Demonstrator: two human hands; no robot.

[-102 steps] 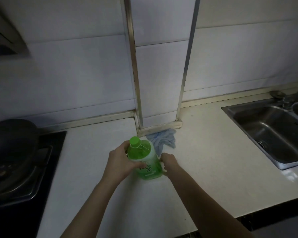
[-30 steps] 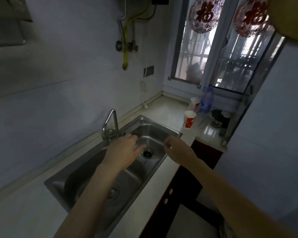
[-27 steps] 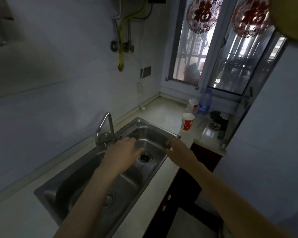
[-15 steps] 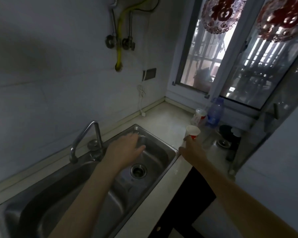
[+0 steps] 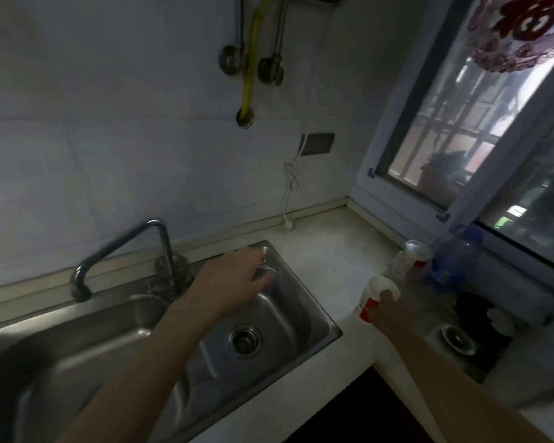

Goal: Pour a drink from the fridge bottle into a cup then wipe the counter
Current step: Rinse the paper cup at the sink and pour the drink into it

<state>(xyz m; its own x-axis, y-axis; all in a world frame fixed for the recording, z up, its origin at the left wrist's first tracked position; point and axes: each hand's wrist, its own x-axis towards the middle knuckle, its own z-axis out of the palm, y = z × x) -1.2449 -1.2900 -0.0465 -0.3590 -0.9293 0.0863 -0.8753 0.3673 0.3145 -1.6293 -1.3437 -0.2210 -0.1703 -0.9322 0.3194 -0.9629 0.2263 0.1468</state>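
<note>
My right hand (image 5: 389, 310) grips a red and white cup (image 5: 375, 297) on the counter (image 5: 327, 251); my left hand (image 5: 234, 282) hovers open over the sink (image 5: 301, 314).

Red-and-white cup (image 5: 374, 298), blue bottle (image 5: 454, 263), yellow hose (image 5: 249, 75), steel-grey sink (image 5: 288, 302).

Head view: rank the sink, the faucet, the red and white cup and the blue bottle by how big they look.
1. sink, by far the largest
2. faucet
3. blue bottle
4. red and white cup, tilted in the right hand and partly hidden

The bottle is blurred and farther off, so its lead over the cup is unsure.
</note>
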